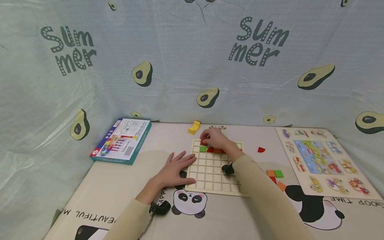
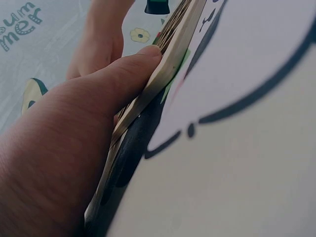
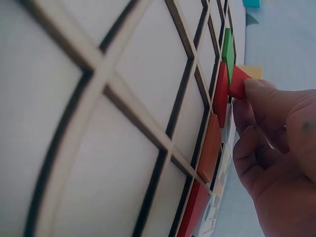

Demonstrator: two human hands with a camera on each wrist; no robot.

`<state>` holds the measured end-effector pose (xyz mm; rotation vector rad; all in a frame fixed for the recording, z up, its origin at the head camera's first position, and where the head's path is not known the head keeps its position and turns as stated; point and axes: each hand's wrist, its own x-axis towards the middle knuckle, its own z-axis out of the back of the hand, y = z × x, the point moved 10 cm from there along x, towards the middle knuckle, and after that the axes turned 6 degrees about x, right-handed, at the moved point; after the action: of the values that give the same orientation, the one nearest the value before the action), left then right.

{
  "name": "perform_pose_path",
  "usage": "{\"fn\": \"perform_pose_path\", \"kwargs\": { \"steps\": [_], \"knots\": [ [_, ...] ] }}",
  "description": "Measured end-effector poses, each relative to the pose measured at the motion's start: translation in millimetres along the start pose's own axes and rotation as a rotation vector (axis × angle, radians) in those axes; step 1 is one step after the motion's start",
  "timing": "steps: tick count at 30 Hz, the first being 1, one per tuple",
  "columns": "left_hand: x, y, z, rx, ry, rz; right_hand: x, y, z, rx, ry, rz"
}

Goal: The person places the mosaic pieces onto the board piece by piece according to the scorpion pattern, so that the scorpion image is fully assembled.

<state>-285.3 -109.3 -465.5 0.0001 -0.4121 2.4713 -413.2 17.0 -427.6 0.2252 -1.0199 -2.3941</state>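
Note:
A wooden grid board (image 1: 207,170) lies on the table, its open cells framed by thin raised strips. My left hand (image 1: 174,170) rests at the board's left edge with the fingers spread; in the left wrist view the thumb (image 2: 133,66) lies along the wooden edge. Near the board's far left corner, my right hand (image 1: 216,138) pinches a red tile (image 3: 239,83) between thumb and fingers. Beside that tile, a green tile (image 1: 203,148) sits in a cell. Red tiles (image 3: 221,94) and an orange tile (image 3: 210,148) continue the row, partly hidden by the right hand in the head view.
Behind the board lies a patterned card (image 1: 222,128), with a yellow block (image 1: 194,127) to its left. Loose tiles lie right of the board: a red one (image 1: 261,150), a green one (image 1: 278,173) and several others. A boxed set (image 1: 121,141) lies left, a picture puzzle (image 1: 327,160) right.

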Motion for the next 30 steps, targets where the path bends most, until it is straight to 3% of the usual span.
{"fn": "perform_pose_path", "kwargs": {
  "steps": [8, 16, 30],
  "knots": [
    [-0.3, -1.3, 2.5, -0.003, -0.004, 0.002, 1.4, -0.9, -1.9, -0.057, 0.002, -0.017],
    [-0.9, -1.0, 2.3, -0.005, 0.001, 0.003, -4.4, 0.4, 3.6, -0.023, -0.02, -0.021],
    [0.0, -0.4, 1.8, -0.005, 0.001, 0.013, -37.9, -8.3, 41.9, 0.037, -0.091, 0.024]
  ]
}}
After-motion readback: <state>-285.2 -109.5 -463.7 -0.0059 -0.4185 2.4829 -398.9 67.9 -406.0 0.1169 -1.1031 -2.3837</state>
